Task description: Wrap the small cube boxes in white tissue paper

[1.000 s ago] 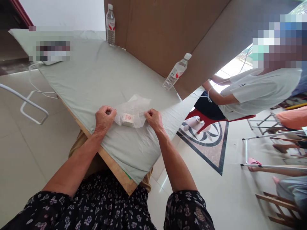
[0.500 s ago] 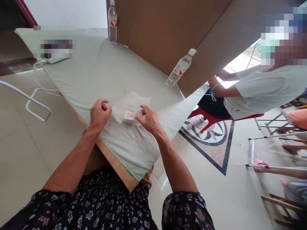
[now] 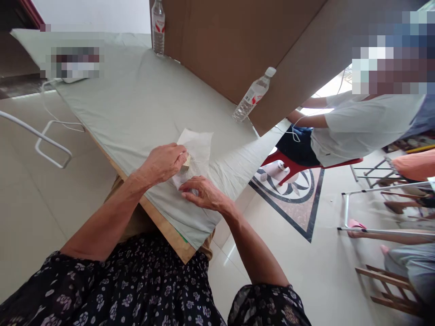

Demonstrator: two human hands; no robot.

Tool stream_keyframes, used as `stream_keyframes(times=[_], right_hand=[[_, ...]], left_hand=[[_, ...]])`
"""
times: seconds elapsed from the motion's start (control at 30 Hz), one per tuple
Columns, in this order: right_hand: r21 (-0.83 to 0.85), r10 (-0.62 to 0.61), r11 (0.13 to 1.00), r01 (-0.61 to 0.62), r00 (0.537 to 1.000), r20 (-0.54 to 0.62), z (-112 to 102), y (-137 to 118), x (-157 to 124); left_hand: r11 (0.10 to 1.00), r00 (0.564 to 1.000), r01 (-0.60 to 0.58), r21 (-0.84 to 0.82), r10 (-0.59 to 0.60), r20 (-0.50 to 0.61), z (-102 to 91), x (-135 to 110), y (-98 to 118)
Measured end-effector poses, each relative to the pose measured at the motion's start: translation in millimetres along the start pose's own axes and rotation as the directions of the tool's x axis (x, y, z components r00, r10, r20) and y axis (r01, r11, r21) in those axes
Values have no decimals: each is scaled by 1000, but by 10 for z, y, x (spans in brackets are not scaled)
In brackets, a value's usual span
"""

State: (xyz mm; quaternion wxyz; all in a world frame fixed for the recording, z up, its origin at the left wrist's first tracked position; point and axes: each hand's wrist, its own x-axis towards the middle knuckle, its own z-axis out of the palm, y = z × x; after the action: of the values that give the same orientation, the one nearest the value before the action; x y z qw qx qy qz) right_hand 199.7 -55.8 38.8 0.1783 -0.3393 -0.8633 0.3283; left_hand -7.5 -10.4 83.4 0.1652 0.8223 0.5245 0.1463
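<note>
A thin white sheet of wrapping paper [image 3: 199,147] lies on the pale green table cloth [image 3: 136,108] near the table's front edge. My left hand [image 3: 165,162] lies over the sheet's near left part, fingers closed on a small tan box [image 3: 186,161] of which only a corner shows. My right hand [image 3: 202,192] rests at the sheet's near edge, its fingers stretched out flat and pressing the paper down against the cloth.
Two plastic water bottles stand on the table, one at the back [image 3: 158,27] and one tilted-looking at the right [image 3: 253,95], beside a brown cardboard partition [image 3: 238,45]. A person in a white shirt [image 3: 360,127] sits on a red chair at the right. A white device [image 3: 73,79] lies back left.
My left hand has moved right onto the box and covered it. My right hand has come down to the sheet's near edge and flattened. The paper now lies folded narrower.
</note>
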Motion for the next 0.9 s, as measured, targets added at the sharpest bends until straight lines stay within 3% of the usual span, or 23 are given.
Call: stream_keyframes(times=[0.07,0.13,0.2,0.27,0.37,0.43,0.5,0.57,0.63,0.67,0.7,0.8,0.9], right_hand=[[58,117,992,-111,988,-97,-2,48,14],[72,217,976,-205,937,-275,-12,122,86],[30,231,970,-242,875,-425,-4,206,209],[-35,199,970,-242,866,-459,33,284,353],[-68,192,969,-239,893,-408,92,377,495],[-39,200,969,-244,867,-457,69,439,469],[11,214,966,-258,775,-595,-36,534,331],[77,267,946,-314,626,-732,-205,683,113],[115,319,910,-399,493,-810,-388,871,-130],[124,349,882,-454,454,-820,-466,964,-245],[124,388,845,-520,437,-811,-530,1046,-348],[32,430,749,-662,449,-783,-614,1142,-540],[-85,282,771,-631,458,-843,-542,952,-510]], left_hand=[[995,997,76,65,-78,24,0,-3,-67],[989,991,107,106,-115,71,23,-34,-140],[988,985,111,111,-125,122,58,-80,-206],[987,980,120,105,-135,149,93,-125,-255],[982,971,149,119,-168,167,131,-174,-283],[978,966,158,135,-181,183,146,-192,-271],[973,963,166,161,-195,187,153,-199,-242],[967,961,174,185,-208,183,157,-196,-204],[966,960,176,189,-211,183,163,-183,-167],[967,961,176,183,-209,181,168,-173,-152],[969,962,175,174,-206,178,176,-163,-139],[974,968,167,154,-192,163,211,-131,-123],[977,975,147,157,-169,143,245,-110,-128]])
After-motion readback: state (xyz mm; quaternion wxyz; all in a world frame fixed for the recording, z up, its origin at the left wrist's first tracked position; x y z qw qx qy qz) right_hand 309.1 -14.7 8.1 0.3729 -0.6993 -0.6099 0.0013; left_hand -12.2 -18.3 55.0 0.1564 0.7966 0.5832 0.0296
